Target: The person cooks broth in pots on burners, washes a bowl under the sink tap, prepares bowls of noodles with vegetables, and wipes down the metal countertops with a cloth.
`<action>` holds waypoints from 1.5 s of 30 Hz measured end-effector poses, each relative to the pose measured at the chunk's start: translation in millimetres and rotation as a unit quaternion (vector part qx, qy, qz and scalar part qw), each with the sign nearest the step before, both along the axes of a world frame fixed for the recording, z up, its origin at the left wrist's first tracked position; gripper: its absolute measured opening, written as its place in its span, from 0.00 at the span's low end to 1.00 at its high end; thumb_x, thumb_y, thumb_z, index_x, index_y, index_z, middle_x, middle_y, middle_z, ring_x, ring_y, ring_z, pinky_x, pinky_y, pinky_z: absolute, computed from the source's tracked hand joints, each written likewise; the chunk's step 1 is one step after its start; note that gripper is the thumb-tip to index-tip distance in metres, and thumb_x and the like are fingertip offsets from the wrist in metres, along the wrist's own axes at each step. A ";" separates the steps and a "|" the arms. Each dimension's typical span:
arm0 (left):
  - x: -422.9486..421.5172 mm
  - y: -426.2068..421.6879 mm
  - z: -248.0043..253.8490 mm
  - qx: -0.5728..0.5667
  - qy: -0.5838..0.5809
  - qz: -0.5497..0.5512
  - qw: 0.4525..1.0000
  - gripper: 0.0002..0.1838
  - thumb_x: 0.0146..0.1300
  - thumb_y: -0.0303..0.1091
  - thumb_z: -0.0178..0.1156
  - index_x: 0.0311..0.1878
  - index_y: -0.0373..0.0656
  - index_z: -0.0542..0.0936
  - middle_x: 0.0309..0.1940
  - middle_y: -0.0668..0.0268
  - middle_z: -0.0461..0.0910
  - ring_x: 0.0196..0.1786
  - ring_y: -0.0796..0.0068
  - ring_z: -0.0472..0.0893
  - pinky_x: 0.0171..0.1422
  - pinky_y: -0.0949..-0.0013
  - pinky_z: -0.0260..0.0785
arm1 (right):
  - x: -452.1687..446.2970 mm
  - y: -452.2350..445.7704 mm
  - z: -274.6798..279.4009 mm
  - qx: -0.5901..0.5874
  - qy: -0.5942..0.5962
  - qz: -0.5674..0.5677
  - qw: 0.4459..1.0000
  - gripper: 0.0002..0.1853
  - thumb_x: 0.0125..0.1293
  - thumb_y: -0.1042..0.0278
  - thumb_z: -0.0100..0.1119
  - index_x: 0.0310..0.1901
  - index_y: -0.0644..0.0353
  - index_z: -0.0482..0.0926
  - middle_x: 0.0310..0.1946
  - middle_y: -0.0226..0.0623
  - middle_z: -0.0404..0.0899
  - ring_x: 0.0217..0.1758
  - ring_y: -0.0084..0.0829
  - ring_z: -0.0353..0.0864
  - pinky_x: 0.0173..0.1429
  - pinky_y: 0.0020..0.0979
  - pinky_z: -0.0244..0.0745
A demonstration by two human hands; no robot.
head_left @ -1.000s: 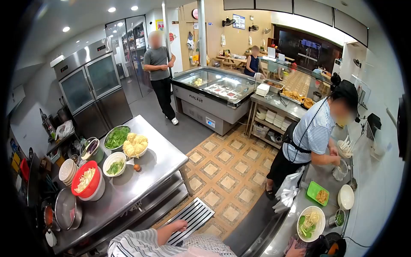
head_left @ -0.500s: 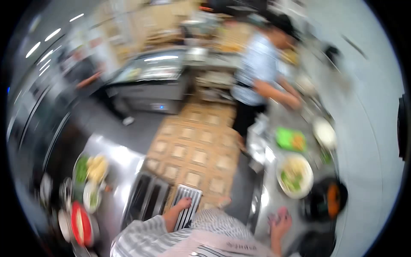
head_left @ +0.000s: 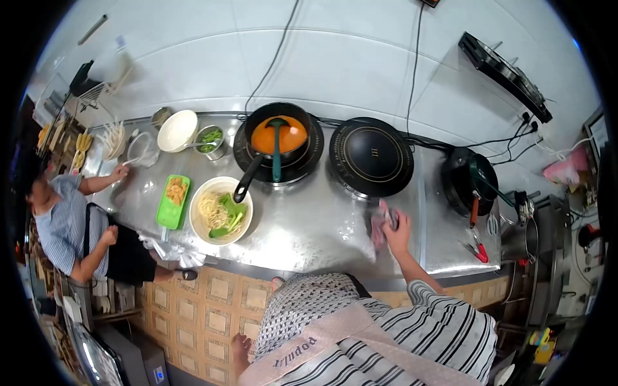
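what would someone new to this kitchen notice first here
Probably the bright orange liquid in the black pot by the wall, with a dark green ladle in it. Next, the white bowl of noodles and leaves, nearer and slightly left, beside a vivid green tray. Then the right hand on what looks like a crumpled cloth, in front of the round black hob.

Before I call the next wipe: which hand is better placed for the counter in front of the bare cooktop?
Probably the right hand: it grips the cloth on the counter, near the cooktop. The left hand hangs away from the counter.
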State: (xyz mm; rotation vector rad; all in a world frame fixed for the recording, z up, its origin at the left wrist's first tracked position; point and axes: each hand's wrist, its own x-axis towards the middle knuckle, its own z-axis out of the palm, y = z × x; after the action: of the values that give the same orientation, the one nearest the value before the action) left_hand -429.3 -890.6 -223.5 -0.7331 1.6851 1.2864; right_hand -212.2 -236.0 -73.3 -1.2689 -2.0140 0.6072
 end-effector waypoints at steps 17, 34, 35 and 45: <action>-43.2 150.2 100.3 -0.047 0.022 -0.126 0.991 0.27 0.60 0.37 0.52 0.64 0.48 0.62 0.50 0.59 0.74 0.47 0.64 0.77 0.47 0.62 0.68 | -171.7 228.4 6.0 0.204 -0.215 0.027 0.955 0.28 0.49 0.62 0.61 0.55 0.31 0.71 0.55 0.37 0.65 0.59 0.46 0.62 0.51 0.51 0.63; -50.2 294.5 141.7 0.025 0.117 -0.260 0.958 0.26 0.63 0.41 0.52 0.64 0.47 0.62 0.52 0.61 0.73 0.49 0.67 0.75 0.53 0.65 0.65 | 209.6 47.6 -45.9 0.006 -0.350 -0.221 0.910 0.28 0.53 0.56 0.56 0.59 0.33 0.68 0.59 0.48 0.62 0.59 0.53 0.61 0.56 0.54 0.59; -45.5 301.1 147.3 0.054 0.123 -0.272 0.953 0.26 0.63 0.41 0.52 0.64 0.47 0.63 0.52 0.62 0.73 0.49 0.68 0.75 0.53 0.66 0.65 | 228.9 17.7 -43.2 -0.012 -0.350 -0.215 0.911 0.28 0.52 0.57 0.57 0.59 0.33 0.69 0.60 0.48 0.62 0.59 0.53 0.61 0.56 0.55 0.59; 21.8 365.1 142.9 0.201 0.245 -0.368 0.874 0.20 0.64 0.36 0.53 0.58 0.41 0.69 0.32 0.69 0.74 0.31 0.80 0.73 0.38 0.78 0.67 | 448.1 -104.7 -21.1 -0.218 0.354 -0.493 0.764 0.26 0.58 0.66 0.59 0.58 0.62 0.67 0.42 0.42 0.77 0.37 0.35 0.79 0.41 0.28 0.74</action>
State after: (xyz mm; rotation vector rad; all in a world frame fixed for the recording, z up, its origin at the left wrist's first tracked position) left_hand -407.5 -525.5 -80.6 0.5059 1.7260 1.2297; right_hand 235.8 -340.7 -94.4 -1.7684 -0.4283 0.8396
